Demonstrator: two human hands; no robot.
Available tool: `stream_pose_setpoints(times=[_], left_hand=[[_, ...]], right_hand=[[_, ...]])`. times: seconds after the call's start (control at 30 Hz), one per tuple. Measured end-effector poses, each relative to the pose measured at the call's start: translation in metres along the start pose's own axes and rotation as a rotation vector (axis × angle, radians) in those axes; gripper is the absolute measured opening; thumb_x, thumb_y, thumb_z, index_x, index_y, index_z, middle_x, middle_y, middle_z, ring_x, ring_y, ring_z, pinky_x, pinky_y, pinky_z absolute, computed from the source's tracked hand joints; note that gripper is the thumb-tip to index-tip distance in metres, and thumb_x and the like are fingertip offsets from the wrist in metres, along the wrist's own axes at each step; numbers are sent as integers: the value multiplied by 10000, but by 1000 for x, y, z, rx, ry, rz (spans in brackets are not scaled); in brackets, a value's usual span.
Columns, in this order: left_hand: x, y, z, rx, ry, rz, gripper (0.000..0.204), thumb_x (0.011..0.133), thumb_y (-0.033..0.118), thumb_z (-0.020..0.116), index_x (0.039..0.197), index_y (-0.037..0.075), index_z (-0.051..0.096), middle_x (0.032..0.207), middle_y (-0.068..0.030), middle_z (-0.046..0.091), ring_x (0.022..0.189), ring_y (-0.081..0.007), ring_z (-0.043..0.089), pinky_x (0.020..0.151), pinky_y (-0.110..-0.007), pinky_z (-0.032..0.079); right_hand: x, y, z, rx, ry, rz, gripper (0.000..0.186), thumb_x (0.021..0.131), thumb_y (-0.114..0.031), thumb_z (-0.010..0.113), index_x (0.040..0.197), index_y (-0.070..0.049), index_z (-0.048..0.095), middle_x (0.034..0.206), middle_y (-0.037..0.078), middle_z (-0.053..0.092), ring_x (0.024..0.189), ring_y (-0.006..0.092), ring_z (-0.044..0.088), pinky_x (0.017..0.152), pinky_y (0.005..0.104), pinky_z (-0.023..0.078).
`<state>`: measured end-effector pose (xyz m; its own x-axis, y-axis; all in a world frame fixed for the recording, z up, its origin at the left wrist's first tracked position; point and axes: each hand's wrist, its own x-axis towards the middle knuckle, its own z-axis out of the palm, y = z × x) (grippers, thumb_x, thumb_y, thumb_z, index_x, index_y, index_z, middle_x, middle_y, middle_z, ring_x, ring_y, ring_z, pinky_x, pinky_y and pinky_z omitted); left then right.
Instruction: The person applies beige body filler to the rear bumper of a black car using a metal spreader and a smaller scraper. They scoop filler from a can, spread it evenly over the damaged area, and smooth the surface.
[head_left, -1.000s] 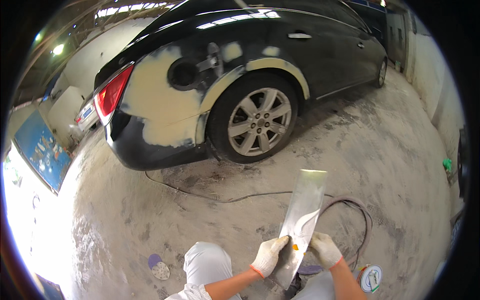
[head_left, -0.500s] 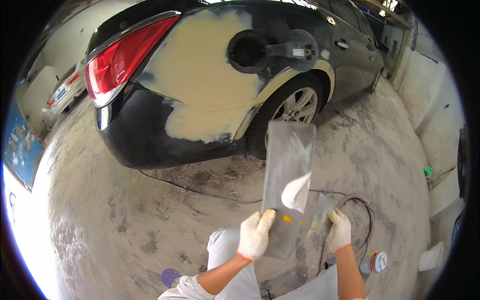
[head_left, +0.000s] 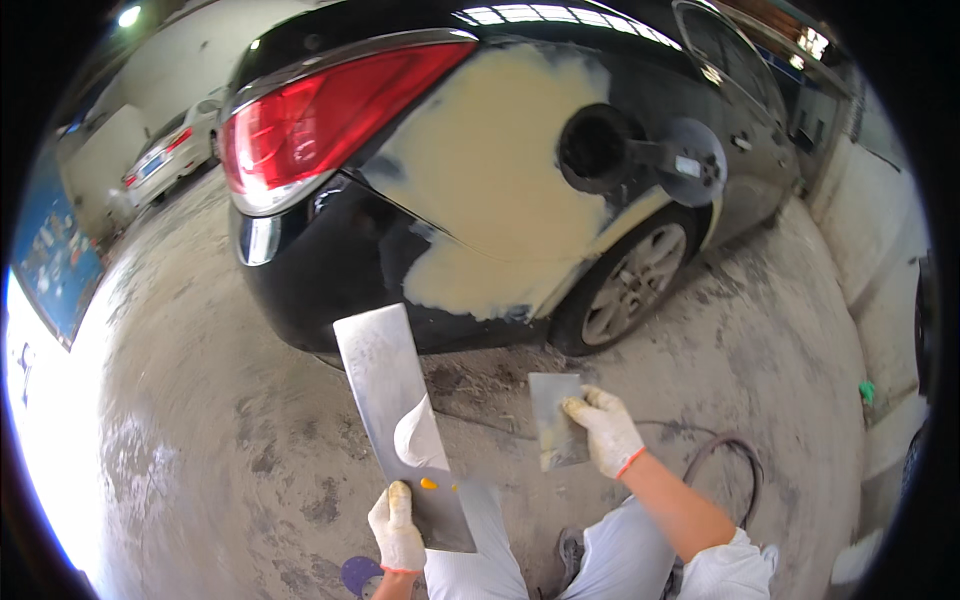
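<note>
So the left hand [head_left: 396,528], in a white glove, is clamped around the bottom end of a long metal mixing board [head_left: 402,420] that tilts up toward 11 o'clock. On the board sits a blob of whitish body filler [head_left: 418,442], roughly in the middle, with a small orange dab of hardener [head_left: 428,484] just below it at 6 o'clock, nearly at the gloved thumb. They look apart, not blended yet.

The right hand [head_left: 604,430], also gloved, is pinching a flat steel spreader [head_left: 556,420] by its right edge, blade pointing toward 9 o'clock. The blade looks smeared grey but carries no fresh filler as far as I can see. Spreader and board are near each other, not touching.

Looks to me like the mixing stage: filler and hardener are both dished out and nothing is worked together. I'd guess the next move needs the spreader brought over to 9 o'clock onto the board, then folding the orange into the white until the colour is even, keeping the board level enough that the blob doesn't slide.

Up at 12 o'clock is the black car [head_left: 520,170], rear quarter panel already covered in a big beige filler patch [head_left: 490,170], fuel door [head_left: 696,162] hanging open, red tail light [head_left: 320,110] at 10 o'clock. A dark hose [head_left: 720,462] loops on the concrete floor [head_left: 220,440] at 4 o'clock. No tins or tubs that I can make out
</note>
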<state>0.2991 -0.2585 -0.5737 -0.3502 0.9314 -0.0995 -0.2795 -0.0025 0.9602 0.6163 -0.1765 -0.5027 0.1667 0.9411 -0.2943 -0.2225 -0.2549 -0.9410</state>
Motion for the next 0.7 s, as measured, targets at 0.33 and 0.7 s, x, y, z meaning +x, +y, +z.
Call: stream_pose_setpoints(times=[0.33, 0.7], left_hand=[[1, -19, 31, 106, 431, 21, 490, 1122, 388, 668, 807, 16, 614, 761, 86, 461, 728, -64, 367, 609, -319, 333], [5, 2, 82, 811, 793, -39, 642, 1139, 519, 585, 861, -58, 633, 720, -261, 605, 678, -425, 578, 685, -508, 476]], right_hand=[[103, 26, 64, 35, -449, 185, 249, 1042, -97, 763, 1253, 33, 736, 1124, 74, 772, 960, 150, 705, 873, 364, 599], [92, -12, 145, -697, -727, -1112, 207, 986, -151, 740, 1127, -3, 775, 975, 116, 775, 875, 250, 740, 771, 384, 594]])
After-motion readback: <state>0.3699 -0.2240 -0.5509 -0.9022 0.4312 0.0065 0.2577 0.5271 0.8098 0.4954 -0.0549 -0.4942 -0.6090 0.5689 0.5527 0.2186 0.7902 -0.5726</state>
